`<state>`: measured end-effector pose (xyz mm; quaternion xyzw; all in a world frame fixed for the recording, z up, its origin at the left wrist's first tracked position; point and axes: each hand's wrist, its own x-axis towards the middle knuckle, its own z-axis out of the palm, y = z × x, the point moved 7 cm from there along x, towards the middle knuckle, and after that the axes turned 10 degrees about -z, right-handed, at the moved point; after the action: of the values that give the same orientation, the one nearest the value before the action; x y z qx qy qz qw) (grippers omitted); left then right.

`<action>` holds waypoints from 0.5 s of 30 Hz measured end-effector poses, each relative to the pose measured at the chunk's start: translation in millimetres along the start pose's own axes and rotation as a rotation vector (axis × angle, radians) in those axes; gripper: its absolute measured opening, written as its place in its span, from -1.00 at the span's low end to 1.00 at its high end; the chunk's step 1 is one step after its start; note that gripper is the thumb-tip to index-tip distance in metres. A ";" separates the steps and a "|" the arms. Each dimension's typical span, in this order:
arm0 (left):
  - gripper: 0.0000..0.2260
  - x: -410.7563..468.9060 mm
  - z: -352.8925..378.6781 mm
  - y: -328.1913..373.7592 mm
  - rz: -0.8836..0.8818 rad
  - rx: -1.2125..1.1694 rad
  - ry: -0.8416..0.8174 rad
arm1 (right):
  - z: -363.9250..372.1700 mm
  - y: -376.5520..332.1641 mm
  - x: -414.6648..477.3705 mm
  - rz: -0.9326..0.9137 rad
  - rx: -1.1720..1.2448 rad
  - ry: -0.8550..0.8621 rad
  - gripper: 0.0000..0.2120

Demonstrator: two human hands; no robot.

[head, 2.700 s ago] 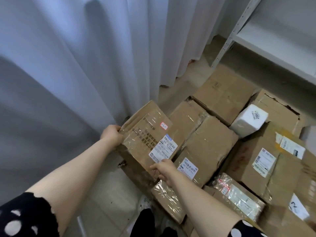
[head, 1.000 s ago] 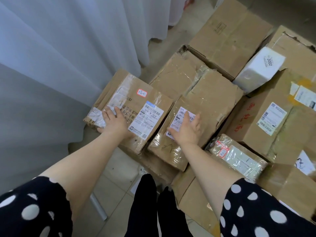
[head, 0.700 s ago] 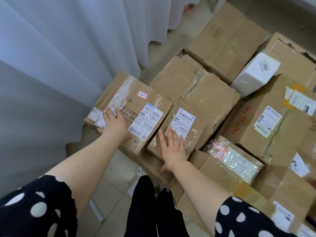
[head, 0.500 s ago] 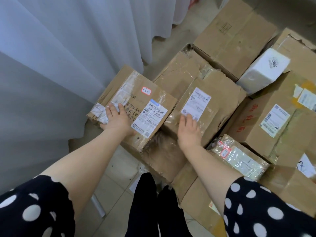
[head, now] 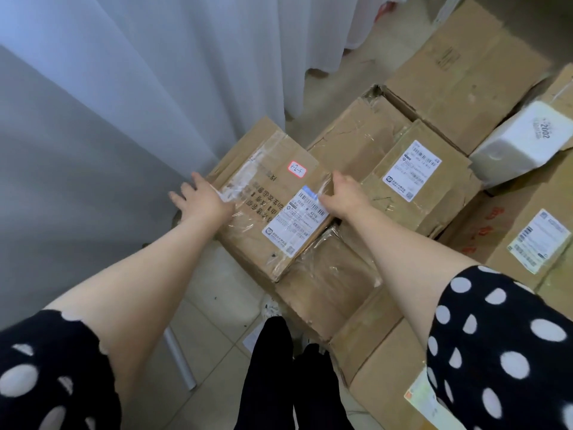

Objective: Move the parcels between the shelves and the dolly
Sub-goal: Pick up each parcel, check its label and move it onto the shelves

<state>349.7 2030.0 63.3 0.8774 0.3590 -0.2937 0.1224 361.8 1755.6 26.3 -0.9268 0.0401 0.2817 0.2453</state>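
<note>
A taped brown parcel [head: 273, 193] with a small red sticker and a white shipping label lies at the left end of a pile of cardboard parcels. My left hand [head: 201, 201] rests at its left edge, fingers straight and spread past the edge. My right hand [head: 344, 193] grips its right edge, thumb on the label and fingers curled down into the gap beside the neighbouring labelled parcel [head: 412, 175]. A crumpled, tape-covered box [head: 328, 274] lies under its near corner.
A white curtain [head: 155, 72] hangs close on the left. Several more boxes fill the right, with a large plain one [head: 465, 79] at the back and a white wrapped parcel [head: 524, 144]. A metal tube [head: 179, 358] lies on the tiled floor by my legs.
My right hand left the neighbouring labelled parcel and took hold of the right edge of the taped parcel. My left hand slid from its top to its left edge.
</note>
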 end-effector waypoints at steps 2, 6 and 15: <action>-0.36 11.7 4.1 -12.4 -0.012 0.018 -0.047 | 5.4 1.7 -6.4 0.026 -0.047 -0.029 -0.47; -0.54 -4.9 11.8 -19.4 0.074 0.045 -0.067 | 21.9 14.4 -37.0 0.066 -0.082 -0.029 -0.45; -0.83 -20.0 -27.7 -7.3 0.100 -0.274 -0.043 | 3.2 31.9 -62.7 0.096 0.001 0.114 -0.61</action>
<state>345.0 2035.9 97.4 0.8627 0.3488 -0.2545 0.2633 300.9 1725.2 44.2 -0.9383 0.0985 0.2397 0.2291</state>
